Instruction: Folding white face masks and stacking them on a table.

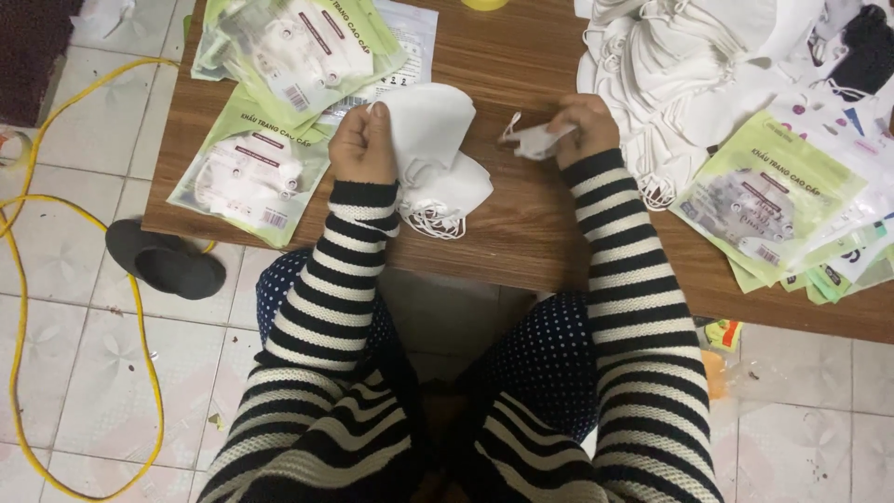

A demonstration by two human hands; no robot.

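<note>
Wooden table (521, 233) on tiled floor (74, 307)

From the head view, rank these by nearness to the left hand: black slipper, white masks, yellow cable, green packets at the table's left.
1. White masks, held in the left hand.
2. Green packets, just left on the table.
3. Black slipper, on the floor below-left.
4. Yellow cable, far left floor.

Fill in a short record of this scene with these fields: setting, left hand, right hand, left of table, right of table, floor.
setting: low wooden table, seen from above
left hand: grips a stack of white face masks
right hand: pinches a small white piece
left of table: green mask packets
right of table: loose white masks, more green packets
floor: yellow cable, black slipper
</note>
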